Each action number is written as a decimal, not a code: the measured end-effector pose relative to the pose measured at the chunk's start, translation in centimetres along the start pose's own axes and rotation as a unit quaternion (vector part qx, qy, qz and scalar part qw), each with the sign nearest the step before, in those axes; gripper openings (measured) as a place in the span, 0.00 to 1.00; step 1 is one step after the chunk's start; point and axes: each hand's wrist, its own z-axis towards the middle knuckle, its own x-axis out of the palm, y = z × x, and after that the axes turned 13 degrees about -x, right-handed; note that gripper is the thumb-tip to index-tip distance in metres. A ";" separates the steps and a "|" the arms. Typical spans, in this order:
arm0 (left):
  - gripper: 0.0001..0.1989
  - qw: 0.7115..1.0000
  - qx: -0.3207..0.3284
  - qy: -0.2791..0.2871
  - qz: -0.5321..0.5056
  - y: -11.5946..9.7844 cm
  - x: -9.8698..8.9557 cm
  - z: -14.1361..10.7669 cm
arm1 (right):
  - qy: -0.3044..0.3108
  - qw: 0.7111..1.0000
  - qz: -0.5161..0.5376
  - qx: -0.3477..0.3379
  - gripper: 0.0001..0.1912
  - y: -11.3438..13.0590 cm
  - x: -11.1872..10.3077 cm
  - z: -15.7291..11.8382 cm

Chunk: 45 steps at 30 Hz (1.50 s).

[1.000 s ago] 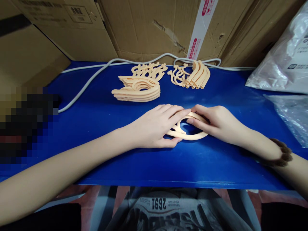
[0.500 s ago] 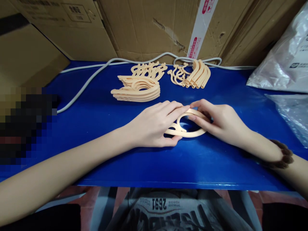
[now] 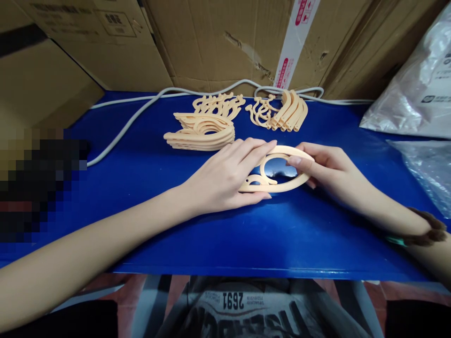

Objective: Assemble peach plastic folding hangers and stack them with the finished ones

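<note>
A curved cream plastic piece (image 3: 287,188) with a round opening is held just above the blue table (image 3: 225,244). My left hand (image 3: 229,176) grips its left part, fingers over the top and thumb along the lower edge. At its right end, my right hand (image 3: 326,164) pinches the rim between thumb and fingers. Beyond my left hand lies a stack of similar cream curved pieces (image 3: 200,140). The left end of the held piece is hidden under my left hand.
Small cream hooked parts (image 3: 218,104) lie behind the stack, with more hooks (image 3: 260,112) and curved tubes (image 3: 291,112) to their right. A white cable (image 3: 130,126) crosses the back. Cardboard boxes (image 3: 211,42) stand behind; plastic bags (image 3: 416,89) lie at the right.
My right hand has moved slightly right, its thumb now on the right end of the piece. The piece has tilted and risen a little, showing more of its opening.
</note>
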 end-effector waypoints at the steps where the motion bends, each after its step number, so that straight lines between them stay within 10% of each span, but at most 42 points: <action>1: 0.38 1.000 0.002 0.004 -0.005 0.0 0.0 0.0 | -0.003 1.000 0.004 0.003 0.19 0.0 0.0 0.0; 45: 0.48 0.998 0.032 -0.017 0.043 0.4 0.4 0.2 | 0.006 0.993 0.114 0.033 0.17 -0.4 0.4 0.0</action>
